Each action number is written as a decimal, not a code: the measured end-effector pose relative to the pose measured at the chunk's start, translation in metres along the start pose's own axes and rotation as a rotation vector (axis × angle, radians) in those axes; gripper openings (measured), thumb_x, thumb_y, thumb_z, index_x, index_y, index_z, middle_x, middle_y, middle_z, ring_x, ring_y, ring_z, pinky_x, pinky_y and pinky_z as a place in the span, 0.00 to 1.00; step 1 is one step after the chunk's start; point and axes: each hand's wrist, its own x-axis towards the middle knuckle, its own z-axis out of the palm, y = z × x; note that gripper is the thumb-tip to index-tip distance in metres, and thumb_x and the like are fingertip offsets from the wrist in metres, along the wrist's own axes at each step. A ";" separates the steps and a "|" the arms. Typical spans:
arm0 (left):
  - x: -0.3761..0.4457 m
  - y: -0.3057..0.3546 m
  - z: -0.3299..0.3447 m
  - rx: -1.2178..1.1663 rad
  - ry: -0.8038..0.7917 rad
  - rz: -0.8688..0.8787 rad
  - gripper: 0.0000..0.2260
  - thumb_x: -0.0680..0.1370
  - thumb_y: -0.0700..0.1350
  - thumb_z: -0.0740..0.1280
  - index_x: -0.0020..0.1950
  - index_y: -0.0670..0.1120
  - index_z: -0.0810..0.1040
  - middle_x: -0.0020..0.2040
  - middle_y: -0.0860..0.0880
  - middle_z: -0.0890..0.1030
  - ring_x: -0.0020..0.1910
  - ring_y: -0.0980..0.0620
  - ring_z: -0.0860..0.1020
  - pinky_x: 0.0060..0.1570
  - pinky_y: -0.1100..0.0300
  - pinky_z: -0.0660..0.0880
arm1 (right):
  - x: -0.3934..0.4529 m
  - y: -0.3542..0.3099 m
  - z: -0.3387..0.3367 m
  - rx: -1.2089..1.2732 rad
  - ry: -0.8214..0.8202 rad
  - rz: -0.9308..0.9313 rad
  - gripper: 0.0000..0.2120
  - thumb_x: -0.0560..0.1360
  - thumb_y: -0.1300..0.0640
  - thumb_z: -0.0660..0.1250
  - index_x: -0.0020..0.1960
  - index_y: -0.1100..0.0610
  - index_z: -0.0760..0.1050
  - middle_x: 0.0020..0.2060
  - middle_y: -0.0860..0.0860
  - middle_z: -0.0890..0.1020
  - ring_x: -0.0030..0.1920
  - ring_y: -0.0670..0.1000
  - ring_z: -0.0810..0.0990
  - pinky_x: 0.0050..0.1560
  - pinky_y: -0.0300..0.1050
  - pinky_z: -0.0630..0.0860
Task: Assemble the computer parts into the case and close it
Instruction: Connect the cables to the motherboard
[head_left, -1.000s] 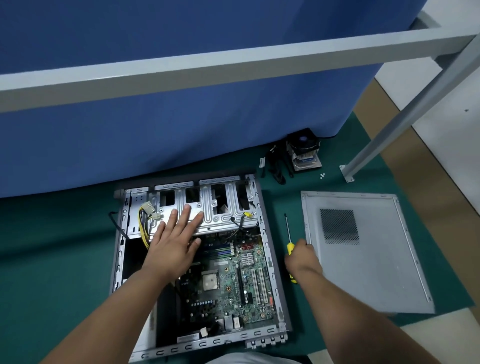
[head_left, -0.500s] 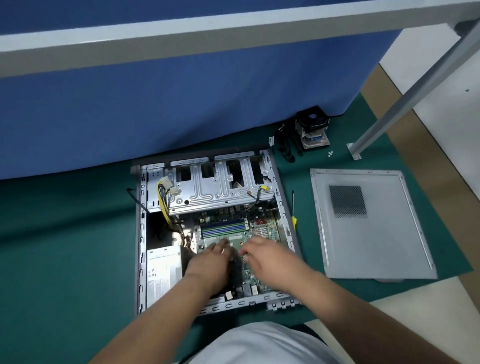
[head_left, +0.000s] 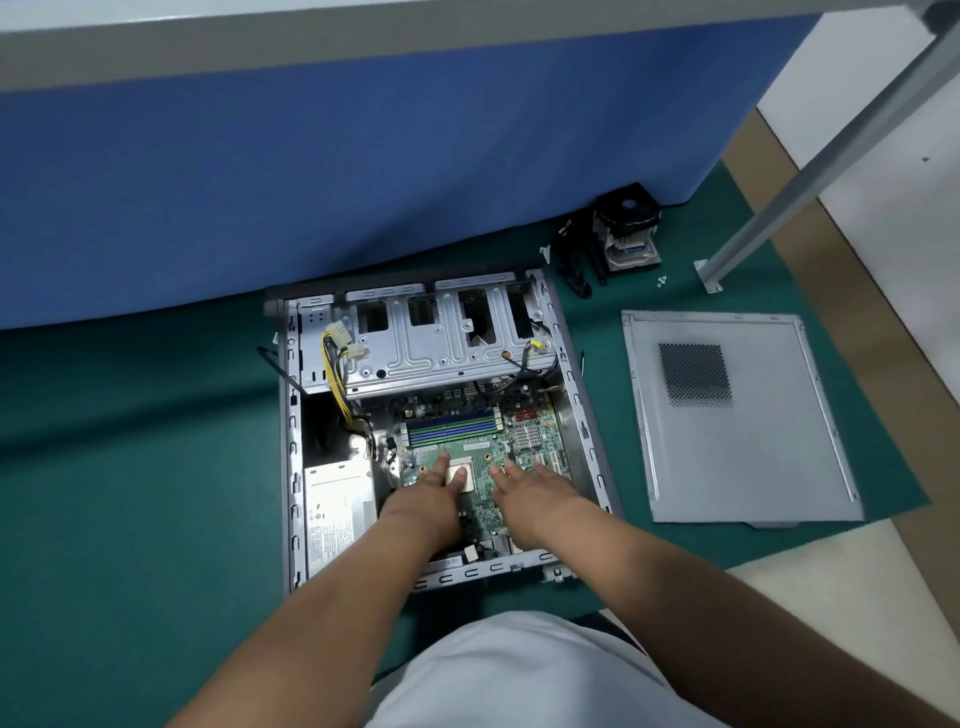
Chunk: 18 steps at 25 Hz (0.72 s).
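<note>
An open grey computer case (head_left: 581, 410) lies flat on a green mat. Inside it sit a green motherboard (head_left: 483, 447), a silver drive cage (head_left: 441, 343) at the far end and a grey power supply (head_left: 337, 509) at the near left. My left hand (head_left: 431, 493) rests with straight fingers on the board beside the square CPU (head_left: 464, 477). To the CPU's right my right hand (head_left: 530, 486) lies flat on the board, fingers straight. Neither hand holds anything. The case's side panel (head_left: 737, 415) lies to the right.
A black CPU cooler with fan (head_left: 626, 234) and black cables (head_left: 574, 260) sit by the blue partition (head_left: 363, 171). A screwdriver tip (head_left: 582, 361) shows beside the case's right wall. Small screws (head_left: 661, 281) lie near a grey metal frame leg (head_left: 779, 208).
My left hand left the drive cage and my right hand left the screwdriver beside the case. Both came down onto the motherboard and now lie flat either side of the CPU.
</note>
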 end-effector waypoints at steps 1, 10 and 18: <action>-0.001 0.000 0.000 -0.006 -0.012 -0.007 0.37 0.82 0.41 0.62 0.84 0.57 0.44 0.82 0.53 0.33 0.83 0.42 0.52 0.76 0.42 0.64 | 0.001 -0.002 -0.001 0.001 -0.016 -0.001 0.34 0.82 0.63 0.58 0.84 0.53 0.48 0.82 0.51 0.38 0.82 0.55 0.39 0.81 0.60 0.42; -0.016 -0.004 -0.022 0.586 0.166 0.017 0.22 0.83 0.49 0.65 0.78 0.53 0.68 0.77 0.48 0.70 0.75 0.42 0.69 0.75 0.40 0.61 | -0.018 0.007 -0.011 0.267 0.087 -0.035 0.27 0.82 0.60 0.58 0.81 0.53 0.61 0.83 0.48 0.49 0.81 0.58 0.57 0.79 0.58 0.60; -0.032 -0.028 -0.053 0.684 0.178 -0.008 0.19 0.81 0.44 0.66 0.73 0.48 0.73 0.72 0.46 0.75 0.73 0.44 0.68 0.72 0.46 0.64 | -0.058 0.045 0.000 0.182 0.752 0.059 0.15 0.79 0.54 0.63 0.64 0.50 0.80 0.64 0.47 0.81 0.75 0.51 0.68 0.80 0.51 0.50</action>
